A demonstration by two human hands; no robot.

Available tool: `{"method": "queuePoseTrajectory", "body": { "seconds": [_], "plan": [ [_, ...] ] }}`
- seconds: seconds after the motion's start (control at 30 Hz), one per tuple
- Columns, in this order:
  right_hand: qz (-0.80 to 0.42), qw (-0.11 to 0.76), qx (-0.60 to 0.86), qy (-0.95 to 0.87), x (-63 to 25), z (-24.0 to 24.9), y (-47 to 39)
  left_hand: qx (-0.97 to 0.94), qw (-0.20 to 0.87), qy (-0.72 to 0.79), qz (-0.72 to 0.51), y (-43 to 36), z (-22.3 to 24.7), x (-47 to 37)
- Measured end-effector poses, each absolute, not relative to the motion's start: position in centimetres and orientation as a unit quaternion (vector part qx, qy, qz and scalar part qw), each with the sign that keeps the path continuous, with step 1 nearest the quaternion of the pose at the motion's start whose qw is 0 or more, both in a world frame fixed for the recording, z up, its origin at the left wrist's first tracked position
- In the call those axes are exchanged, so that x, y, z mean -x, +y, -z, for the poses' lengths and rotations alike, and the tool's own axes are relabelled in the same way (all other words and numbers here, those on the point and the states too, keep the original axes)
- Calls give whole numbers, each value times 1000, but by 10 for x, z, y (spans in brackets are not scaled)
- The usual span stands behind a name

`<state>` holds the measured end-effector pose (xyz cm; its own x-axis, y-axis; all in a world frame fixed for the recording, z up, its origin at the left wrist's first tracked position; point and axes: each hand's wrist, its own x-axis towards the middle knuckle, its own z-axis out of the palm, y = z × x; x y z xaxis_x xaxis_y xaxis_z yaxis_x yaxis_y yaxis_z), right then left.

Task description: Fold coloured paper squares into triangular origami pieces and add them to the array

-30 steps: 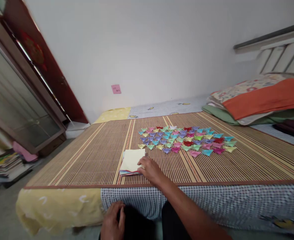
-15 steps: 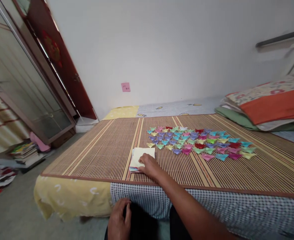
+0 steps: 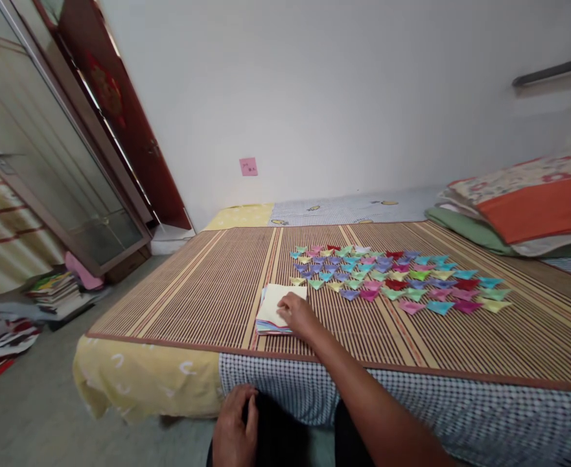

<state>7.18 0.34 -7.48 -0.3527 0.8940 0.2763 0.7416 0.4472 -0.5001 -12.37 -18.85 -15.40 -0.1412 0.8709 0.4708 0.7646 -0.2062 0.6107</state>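
On the striped bamboo mat lies a stack of square coloured paper sheets (image 3: 269, 301), pale cream on top, with blue and red edges showing below. My right hand (image 3: 299, 314) is over the stack's right side, fingers curled and fingertips drawn together against the top sheet. Whether a sheet is pinched between them is too small to tell. My left hand (image 3: 236, 425) rests on my dark-clothed knee below the bed edge, thumb a little apart from the fingers, holding nothing. Beyond the stack, to the right, many small folded paper boats (image 3: 382, 275) stand in rows.
The bamboo mat (image 3: 192, 285) covers the bed over a yellow and checked sheet (image 3: 149, 370). Folded bedding (image 3: 533, 207) is piled at the right. A pink note (image 3: 248, 167) is on the wall. Books (image 3: 54, 292) lie at the far left near a glass door (image 3: 71, 162).
My right hand has shifted from the stack's front edge onto its top sheet, with the thumb drawn in toward the fingers. The view has swung slightly left. My left hand stays on the knee.
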Motion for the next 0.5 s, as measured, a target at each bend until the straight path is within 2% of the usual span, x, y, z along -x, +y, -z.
{"method": "queuePoseTrajectory", "body": {
  "seconds": [0.13, 0.5],
  "plan": [
    [-89, 318, 572, -750, -101, 78, 22, -657, 60, 622, -422, -189, 153, 123],
    [-69, 307, 541, -780, -121, 85, 41, -655, 47, 624, -424, -189, 152, 122]
  ]
}}
